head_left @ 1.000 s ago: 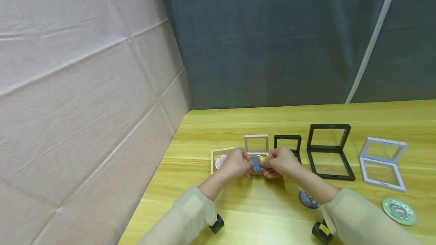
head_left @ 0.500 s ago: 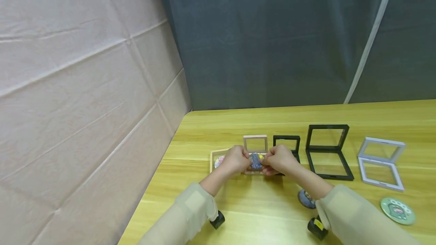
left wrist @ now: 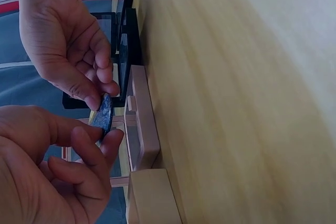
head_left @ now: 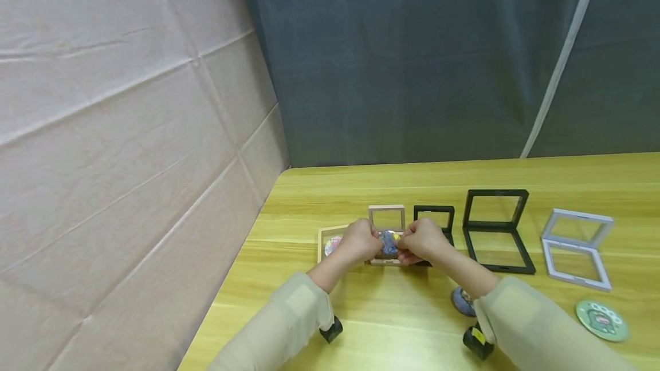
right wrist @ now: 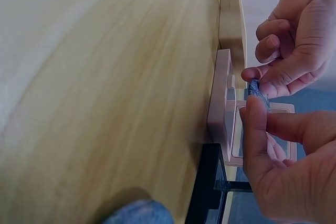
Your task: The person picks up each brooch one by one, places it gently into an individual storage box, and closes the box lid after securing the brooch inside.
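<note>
A round button badge [head_left: 389, 243], blue with yellow, is pinched between both hands over a small open pink frame [head_left: 387, 207]. My left hand [head_left: 361, 241] grips its left edge with thumb and fingers. At the opposite edge, my right hand [head_left: 424, 240] pinches it. Both wrist views show the badge [left wrist: 105, 115] edge-on and tilted, apart from the pink frame's base [left wrist: 143, 124]. Left of it lies a light wooden-coloured frame [head_left: 321, 245] with a pink and white badge [head_left: 332, 244] in it, partly covered by my left hand.
Small black [head_left: 434, 208], large black [head_left: 523, 251] and white [head_left: 577, 277] frames stand open rightward. A blue badge [head_left: 462, 302] lies by my right forearm; a green paw badge [head_left: 602, 320] sits farther right. A dark curtain [head_left: 412, 73] closes the back, pale cloth [head_left: 129, 159] the left.
The held badge has risen slightly, and the pink frame's front edge now shows below it. Both hands keep their grip. The view has shifted a little.
</note>
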Motion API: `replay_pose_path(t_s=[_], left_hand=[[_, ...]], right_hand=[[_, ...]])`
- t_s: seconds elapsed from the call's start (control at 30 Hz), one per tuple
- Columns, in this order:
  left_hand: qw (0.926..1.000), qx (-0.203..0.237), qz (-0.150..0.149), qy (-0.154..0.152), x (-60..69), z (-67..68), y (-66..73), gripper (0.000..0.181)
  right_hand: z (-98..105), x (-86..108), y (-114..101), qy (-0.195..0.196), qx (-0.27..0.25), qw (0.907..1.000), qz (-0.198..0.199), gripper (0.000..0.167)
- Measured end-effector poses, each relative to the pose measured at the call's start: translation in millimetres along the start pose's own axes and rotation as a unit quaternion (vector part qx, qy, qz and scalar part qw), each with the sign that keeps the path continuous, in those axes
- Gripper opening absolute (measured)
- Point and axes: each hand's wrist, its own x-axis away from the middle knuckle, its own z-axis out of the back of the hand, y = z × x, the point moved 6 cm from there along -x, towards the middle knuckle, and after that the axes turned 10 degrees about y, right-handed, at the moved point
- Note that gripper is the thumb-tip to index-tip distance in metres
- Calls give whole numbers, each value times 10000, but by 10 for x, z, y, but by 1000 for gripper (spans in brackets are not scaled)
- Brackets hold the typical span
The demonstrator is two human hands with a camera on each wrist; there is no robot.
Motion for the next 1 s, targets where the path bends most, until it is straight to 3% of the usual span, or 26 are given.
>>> replay_pose_path(t_s=[0.3, 0.7, 1.0], left_hand=[[9997, -230, -21, 94, -49, -8, -14, 34], [9982, -534, -263, 104, -97, -13, -4, 35], [9975, -696, -134, -35, -131, -53, -21, 34]], right_hand=[[-29, -36, 15, -17, 4, 9999, -99, 10], [-60, -50, -5, -55, 258, 9996, 69, 12], [-71, -87, 6, 46, 485, 9984, 286, 15]])
